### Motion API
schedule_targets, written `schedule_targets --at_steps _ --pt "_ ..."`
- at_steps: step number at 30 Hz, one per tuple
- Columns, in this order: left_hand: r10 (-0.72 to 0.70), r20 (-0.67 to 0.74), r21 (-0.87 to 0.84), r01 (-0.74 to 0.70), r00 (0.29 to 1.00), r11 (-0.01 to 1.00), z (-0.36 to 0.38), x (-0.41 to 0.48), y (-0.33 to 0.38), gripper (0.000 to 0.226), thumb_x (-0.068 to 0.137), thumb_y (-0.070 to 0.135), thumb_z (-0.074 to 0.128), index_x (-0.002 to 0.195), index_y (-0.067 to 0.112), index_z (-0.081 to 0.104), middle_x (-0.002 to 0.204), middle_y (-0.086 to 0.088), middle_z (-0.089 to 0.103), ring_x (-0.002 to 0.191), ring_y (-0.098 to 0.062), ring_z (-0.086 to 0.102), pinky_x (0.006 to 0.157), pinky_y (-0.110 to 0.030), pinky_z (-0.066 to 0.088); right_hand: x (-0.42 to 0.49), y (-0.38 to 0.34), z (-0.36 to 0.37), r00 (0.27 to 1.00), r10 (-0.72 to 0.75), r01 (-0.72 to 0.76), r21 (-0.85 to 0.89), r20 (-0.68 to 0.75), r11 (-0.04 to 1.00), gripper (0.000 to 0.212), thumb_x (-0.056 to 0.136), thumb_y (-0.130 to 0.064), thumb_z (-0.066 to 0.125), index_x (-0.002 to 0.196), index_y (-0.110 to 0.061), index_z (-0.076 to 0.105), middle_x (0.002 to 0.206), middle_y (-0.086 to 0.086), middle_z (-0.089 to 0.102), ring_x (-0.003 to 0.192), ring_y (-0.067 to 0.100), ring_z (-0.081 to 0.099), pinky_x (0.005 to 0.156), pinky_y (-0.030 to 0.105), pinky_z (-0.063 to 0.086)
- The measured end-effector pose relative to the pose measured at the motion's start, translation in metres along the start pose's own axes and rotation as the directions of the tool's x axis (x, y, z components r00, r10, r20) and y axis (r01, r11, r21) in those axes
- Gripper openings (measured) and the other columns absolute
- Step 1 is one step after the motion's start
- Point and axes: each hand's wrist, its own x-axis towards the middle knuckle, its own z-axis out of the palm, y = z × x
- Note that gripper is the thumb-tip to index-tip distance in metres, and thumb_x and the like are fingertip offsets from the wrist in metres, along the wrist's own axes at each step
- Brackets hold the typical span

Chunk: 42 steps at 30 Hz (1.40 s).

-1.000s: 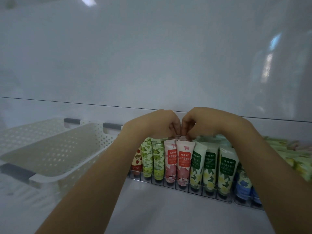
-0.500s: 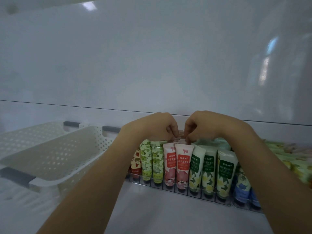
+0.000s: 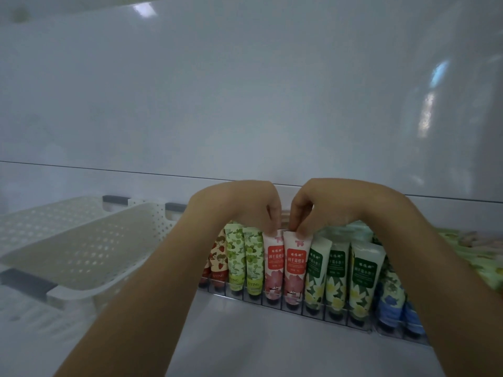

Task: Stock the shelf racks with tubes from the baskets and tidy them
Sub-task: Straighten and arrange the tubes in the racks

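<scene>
Far left on the shelf [image 3: 258,344] sit two white perforated baskets, the back basket [image 3: 40,213] just behind the front basket [image 3: 73,293], both with grey handles. To their right the clear rack [image 3: 362,326] holds tubes standing cap-down in a row. First come the strawberry tubes [image 3: 219,257], partly hidden by my left forearm, then two green tubes [image 3: 236,257]. My left hand [image 3: 239,205] is curled, its fingertips pinching the top edge of the left pink tube [image 3: 273,265]. Close beside it my right hand [image 3: 334,202] is curled the same way, its fingertips pinching the top edge of the right pink tube [image 3: 295,268]. The two pink tubes stand upright, touching side by side mid-rack. Next come three white tubes [image 3: 337,268] with dark green labels, then blue tubes [image 3: 389,300] behind my right forearm. At the far right loose tubes [image 3: 468,246] lie in a blurred heap
</scene>
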Motion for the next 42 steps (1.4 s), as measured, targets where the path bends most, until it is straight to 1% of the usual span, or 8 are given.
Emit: schedule_targets --at_steps 3,7,15,20,22,24,34,42 --pt "-0.007 -0.007 -0.002 0.007 1.000 1.000 0.001 0.000 0.001 0.011 0.084 0.019 0.064 0.093 0.019 0.070 0.067 0.020 0.054 0.067 -0.001 0.052 0.066 -0.017 0.043 0.001 -0.001 0.000 1.000 -0.008 0.009 -0.009 0.010 1.000 0.013 0.076 -0.019 0.070 0.072 -0.031 0.064 0.078 -0.012 0.064 0.073 0.004 0.057 0.070 0.020 0.045" --pt "-0.014 0.003 -0.022 0.014 1.000 1.000 0.000 -0.002 0.003 0.014 0.083 0.018 0.064 0.096 0.018 0.071 0.073 0.015 0.059 0.086 -0.014 0.063 0.083 -0.029 0.050 0.003 -0.001 0.002 0.998 -0.046 0.046 0.007 -0.032 0.999 0.015 0.077 -0.017 0.069 0.069 -0.029 0.063 0.079 -0.010 0.065 0.068 0.003 0.056 0.060 0.016 0.041" --pt "0.006 -0.032 -0.052 -0.008 0.999 0.999 -0.002 -0.002 0.003 0.009 0.084 0.019 0.064 0.087 0.026 0.068 0.066 0.022 0.055 0.064 0.001 0.053 0.062 -0.012 0.042 -0.003 0.009 -0.007 0.995 0.000 0.003 0.032 -0.097 0.999 0.008 0.075 -0.021 0.073 0.077 -0.025 0.066 0.081 -0.009 0.067 0.074 0.007 0.059 0.067 0.020 0.045" --pt "0.063 -0.103 -0.073 -0.071 0.993 0.995 -0.001 0.000 0.007 0.012 0.084 0.022 0.062 0.092 0.018 0.071 0.078 0.013 0.063 0.071 -0.003 0.054 0.067 -0.017 0.043 -0.013 0.012 -0.011 0.992 0.123 -0.122 -0.035 0.033 0.992 0.015 0.069 -0.032 0.077 0.074 -0.028 0.064 0.078 -0.010 0.066 0.075 0.010 0.059 0.066 0.024 0.045" --pt "0.070 -0.090 -0.074 -0.077 0.994 0.994 0.001 0.001 0.010 0.009 0.084 0.025 0.063 0.086 0.020 0.070 0.070 0.018 0.063 0.071 -0.003 0.055 0.067 -0.018 0.044 -0.012 0.009 -0.008 0.989 0.139 -0.137 -0.050 0.058 0.989 0.015 0.071 -0.028 0.076 0.073 -0.029 0.061 0.078 -0.010 0.065 0.074 0.009 0.057 0.061 0.021 0.044" --pt "0.076 -0.070 -0.072 -0.081 0.995 0.994 0.004 0.002 0.013 0.006 0.084 0.024 0.064 0.084 0.022 0.070 0.061 0.021 0.058 0.070 -0.004 0.057 0.068 -0.019 0.045 -0.011 0.008 -0.007 0.988 0.141 -0.138 -0.054 0.056 0.989 0.017 0.072 -0.023 0.075 0.071 -0.030 0.060 0.074 -0.013 0.061 0.071 0.005 0.055 0.058 0.019 0.041" --pt "0.088 -0.063 -0.049 -0.092 0.994 0.995 0.008 0.006 0.013 0.008 0.086 0.020 0.060 0.087 0.022 0.068 0.068 0.021 0.055 0.067 0.001 0.053 0.061 -0.014 0.040 -0.013 0.008 -0.009 0.996 0.068 -0.065 -0.043 0.062 0.997 0.019 0.075 -0.022 0.072 0.064 -0.032 0.062 0.069 -0.016 0.059 0.068 0.001 0.053 0.061 0.020 0.042" --pt "0.127 -0.091 -0.066 -0.133 0.988 0.989 0.004 0.004 0.013 0.012 0.086 0.018 0.059 0.089 0.020 0.070 0.072 0.020 0.059 0.074 -0.002 0.057 0.069 -0.016 0.045 -0.021 0.016 -0.025 0.996 0.090 -0.090 -0.012 -0.017 0.996 0.011 0.076 -0.026 0.072 0.070 -0.032 0.066 0.073 -0.009 0.063 0.065 0.006 0.053 0.056 0.019 0.041"
